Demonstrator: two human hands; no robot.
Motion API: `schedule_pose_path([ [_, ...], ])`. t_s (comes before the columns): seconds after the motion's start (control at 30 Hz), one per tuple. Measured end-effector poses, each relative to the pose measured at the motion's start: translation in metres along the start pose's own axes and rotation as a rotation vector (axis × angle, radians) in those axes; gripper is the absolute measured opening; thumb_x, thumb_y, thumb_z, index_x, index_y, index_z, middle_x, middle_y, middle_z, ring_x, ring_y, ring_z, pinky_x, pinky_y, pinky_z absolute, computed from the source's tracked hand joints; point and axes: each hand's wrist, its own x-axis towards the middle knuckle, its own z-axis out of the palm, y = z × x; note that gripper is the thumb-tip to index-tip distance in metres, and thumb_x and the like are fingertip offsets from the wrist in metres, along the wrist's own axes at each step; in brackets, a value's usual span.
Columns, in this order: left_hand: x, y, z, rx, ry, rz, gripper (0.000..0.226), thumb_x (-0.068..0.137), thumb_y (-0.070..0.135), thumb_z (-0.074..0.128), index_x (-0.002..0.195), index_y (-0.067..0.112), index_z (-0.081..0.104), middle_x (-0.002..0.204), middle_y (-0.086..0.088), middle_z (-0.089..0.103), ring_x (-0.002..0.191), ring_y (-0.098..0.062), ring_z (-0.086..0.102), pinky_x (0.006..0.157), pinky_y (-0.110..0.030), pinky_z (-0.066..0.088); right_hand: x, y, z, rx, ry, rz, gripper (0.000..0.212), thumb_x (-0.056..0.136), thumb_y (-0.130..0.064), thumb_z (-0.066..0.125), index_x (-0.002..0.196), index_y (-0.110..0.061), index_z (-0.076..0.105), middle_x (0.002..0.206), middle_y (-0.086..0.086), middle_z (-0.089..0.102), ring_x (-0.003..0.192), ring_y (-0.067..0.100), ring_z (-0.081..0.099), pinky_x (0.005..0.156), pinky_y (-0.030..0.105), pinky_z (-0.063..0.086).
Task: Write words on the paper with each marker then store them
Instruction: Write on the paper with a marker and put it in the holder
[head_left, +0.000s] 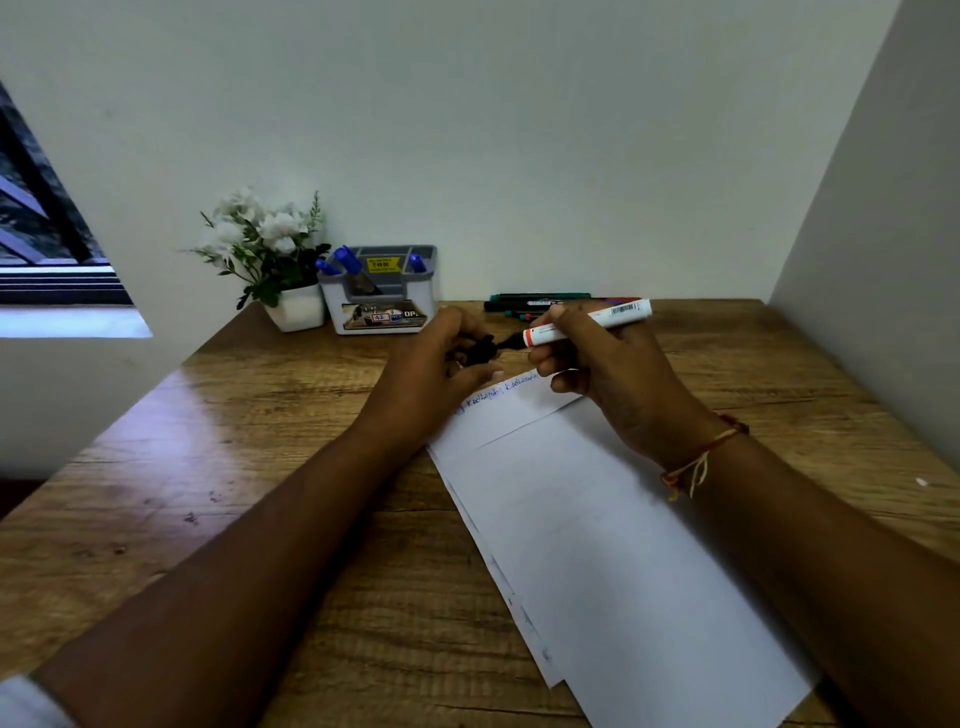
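My right hand (608, 371) grips a white marker (613, 317) with an orange band; its bare black tip points left. In my left hand (436, 364) sits a black cap (480, 349), a short gap from that tip. Both hands hover over the top edge of the white paper sheets (602, 540), where blue handwritten words (501, 395) run along the top. Several dark markers (540, 301) lie against the wall behind my hands. A grey pen holder (382, 306) at the back holds blue-capped markers (345, 260).
A small white pot of white flowers (270, 254) stands left of the holder. The wooden desk (234, 467) meets walls at the back and right. A window (47, 249) is at far left.
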Motion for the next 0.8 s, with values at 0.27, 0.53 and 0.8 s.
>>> schedule_pose_path([
  [0.27,0.0,0.0,-0.001,0.082,-0.022,0.095,0.032,0.08,0.015,0.078,0.108,0.024,0.067,0.096,0.02,0.064,0.088,0.01,0.057,0.071,-0.007,0.045,0.002,0.007,-0.001,-0.094,-0.024,0.003,0.025,0.104,-0.021,0.059,0.091,-0.008,0.076,0.079,0.008,0.075,0.07,0.016,0.069,0.058,0.025,0.053],
  [0.53,-0.003,0.001,0.003,-0.126,-0.053,0.014,0.03,0.077,0.013,0.08,0.104,0.021,0.073,0.1,0.007,0.074,0.096,-0.006,0.068,0.088,-0.03,0.055,0.003,0.012,-0.003,-0.048,-0.056,0.046,0.03,0.103,-0.025,0.061,0.096,0.0,0.075,0.075,0.009,0.072,0.065,0.013,0.063,0.059,0.025,0.048],
  [0.8,-0.007,0.01,-0.007,-0.284,-0.068,-0.059,0.027,0.077,0.004,0.078,0.096,0.021,0.073,0.097,0.003,0.075,0.093,-0.01,0.071,0.085,-0.027,0.056,0.004,0.01,-0.009,-0.037,-0.207,0.027,0.025,0.104,-0.025,0.06,0.097,-0.008,0.076,0.09,0.013,0.074,0.077,0.011,0.067,0.069,0.023,0.052],
])
